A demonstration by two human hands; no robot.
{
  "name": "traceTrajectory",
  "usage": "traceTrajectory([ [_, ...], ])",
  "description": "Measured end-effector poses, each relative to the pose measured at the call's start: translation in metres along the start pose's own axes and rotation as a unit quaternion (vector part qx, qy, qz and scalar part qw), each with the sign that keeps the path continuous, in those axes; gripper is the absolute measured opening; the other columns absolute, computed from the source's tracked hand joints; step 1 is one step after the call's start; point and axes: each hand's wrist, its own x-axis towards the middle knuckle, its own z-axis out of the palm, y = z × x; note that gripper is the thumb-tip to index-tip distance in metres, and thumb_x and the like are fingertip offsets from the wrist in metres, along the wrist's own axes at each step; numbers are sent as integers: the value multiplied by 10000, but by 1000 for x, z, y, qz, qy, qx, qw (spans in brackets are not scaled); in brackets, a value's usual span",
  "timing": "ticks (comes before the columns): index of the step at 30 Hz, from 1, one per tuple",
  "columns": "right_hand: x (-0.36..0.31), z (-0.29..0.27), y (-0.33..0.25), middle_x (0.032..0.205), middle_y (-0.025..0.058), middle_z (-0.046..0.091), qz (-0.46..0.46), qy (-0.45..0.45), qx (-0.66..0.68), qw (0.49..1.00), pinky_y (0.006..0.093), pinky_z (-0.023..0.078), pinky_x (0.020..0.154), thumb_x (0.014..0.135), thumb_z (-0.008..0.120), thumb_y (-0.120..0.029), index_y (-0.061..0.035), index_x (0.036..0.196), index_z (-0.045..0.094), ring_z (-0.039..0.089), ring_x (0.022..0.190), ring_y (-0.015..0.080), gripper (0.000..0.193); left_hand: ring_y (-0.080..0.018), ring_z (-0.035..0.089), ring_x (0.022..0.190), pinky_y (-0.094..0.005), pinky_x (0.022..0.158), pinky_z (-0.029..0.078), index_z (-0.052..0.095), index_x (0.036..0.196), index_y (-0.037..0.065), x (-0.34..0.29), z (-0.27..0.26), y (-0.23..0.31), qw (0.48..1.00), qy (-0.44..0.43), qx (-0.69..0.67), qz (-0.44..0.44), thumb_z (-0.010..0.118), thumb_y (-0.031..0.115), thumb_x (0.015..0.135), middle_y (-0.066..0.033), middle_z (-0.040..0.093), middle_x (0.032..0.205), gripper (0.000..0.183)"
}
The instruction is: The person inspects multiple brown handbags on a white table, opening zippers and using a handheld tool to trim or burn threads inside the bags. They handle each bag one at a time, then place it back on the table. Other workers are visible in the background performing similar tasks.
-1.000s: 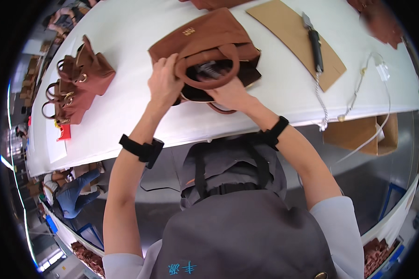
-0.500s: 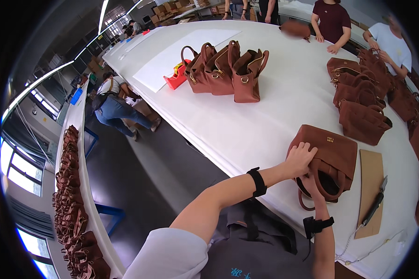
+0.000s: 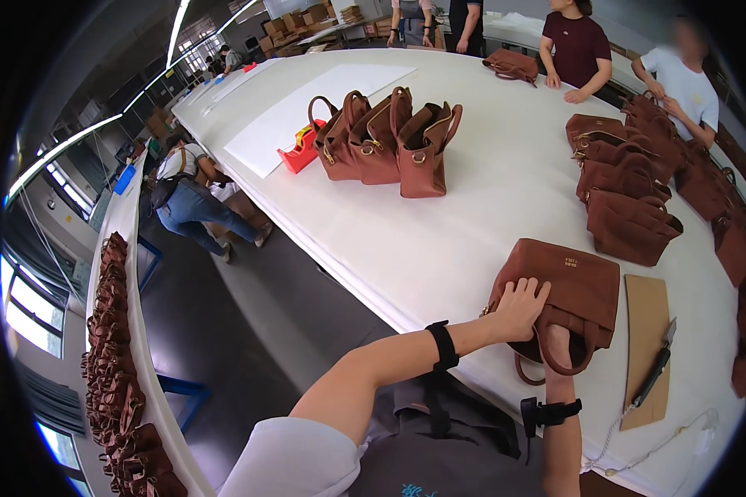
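Note:
A brown handbag (image 3: pixel 584 286) lies on the white-covered table in front of me, its opening and looped handles toward me. My left hand (image 3: pixel 522 306) rests on the bag's upper side with fingers outstretched and slightly spread. Through the opening, inside a handle loop, my right hand (image 3: pixel 559 346) reaches into the bag. Its fingers are hidden by the leather, so what they touch inside does not show. To the right of the bag, a black-handled knife (image 3: pixel 659 371) lies across a tan cardboard piece (image 3: pixel 645 302), with a cord at its end.
Several brown handbags (image 3: pixel 423 157) stand mid-table beside a red tape dispenser (image 3: pixel 300 149). More bags (image 3: pixel 630 224) line the right side. Co-workers (image 3: pixel 576 50) stand at the far edge; another person (image 3: pixel 195 195) bends at the left edge. A side table (image 3: pixel 149 364) carries many bags.
My right hand has gone deeper into the handbag, and its fingers have passed out of sight. My left hand has flattened out on the leather. The whole view has shifted slightly.

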Motion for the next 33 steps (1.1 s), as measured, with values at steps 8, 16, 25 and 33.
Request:
traceTrajectory([
  [8,7,36,44,1425,177,331,32,10,80,996,368,235,1120,892,522,-87,38,1362,315,297,1333,301,529,-255,500,889,-342,725,405,494,1206,-3,16,21,-11,990,119,66,37,677,110,680,-103,509,943,569],
  [16,-18,25,68,1238,149,531,-103,-1,-302,948,489,340,967,863,536,-262,-134,1268,522,470,1156,321,425,-256,512,896,-351,705,429,514,1179,8,17,23,-13,989,144,42,7,677,154,702,-103,509,940,524],
  [25,-7,28,64,1015,218,620,-152,-91,-129,976,489,453,836,832,518,-111,-80,1105,614,583,939,401,292,-291,525,915,-376,713,456,533,1152,12,42,28,-2,985,166,29,-40,645,97,704,-119,505,946,470],
  [33,-17,6,82,1081,152,619,-19,-51,-191,980,506,350,996,804,610,-211,-113,1114,620,526,1091,324,326,-325,576,901,-407,744,482,630,1081,100,56,7,-16,982,160,-21,-94,563,213,856,-125,576,930,261],
])
